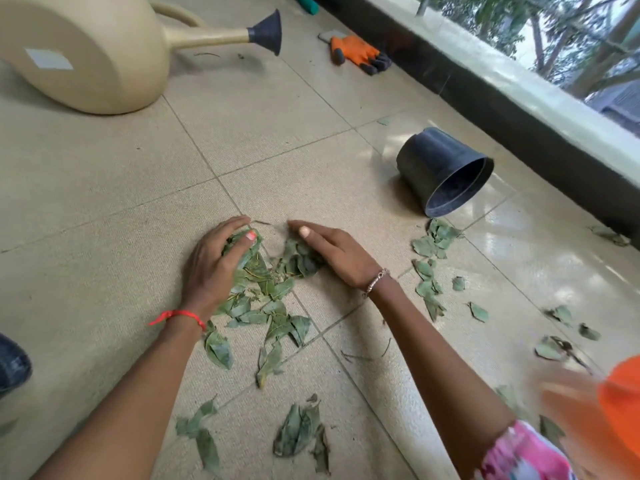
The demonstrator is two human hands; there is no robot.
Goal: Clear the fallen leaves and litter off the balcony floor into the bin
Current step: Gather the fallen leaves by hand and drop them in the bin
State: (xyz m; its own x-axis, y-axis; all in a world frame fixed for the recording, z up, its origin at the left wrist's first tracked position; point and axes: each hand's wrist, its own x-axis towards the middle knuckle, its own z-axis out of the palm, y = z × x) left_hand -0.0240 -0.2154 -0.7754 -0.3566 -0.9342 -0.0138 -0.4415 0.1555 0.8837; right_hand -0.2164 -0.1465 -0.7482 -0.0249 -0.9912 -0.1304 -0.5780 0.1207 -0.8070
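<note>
While leaves (263, 296) litter the tiled floor (277, 133), a pot (440, 168) lies tipped.

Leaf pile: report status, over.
Left hand and right hand flank the leaf pile, fingers straight, pressing it. Pile on floor, not binned. Loose leaves scattered right; black pot on its side beyond.

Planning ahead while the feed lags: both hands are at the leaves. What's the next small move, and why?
Probably close the left hand and right hand together under the leaf pile: they flank it, fingers nearly meeting beyond it, so the heap looks ready to scoop up.
</note>
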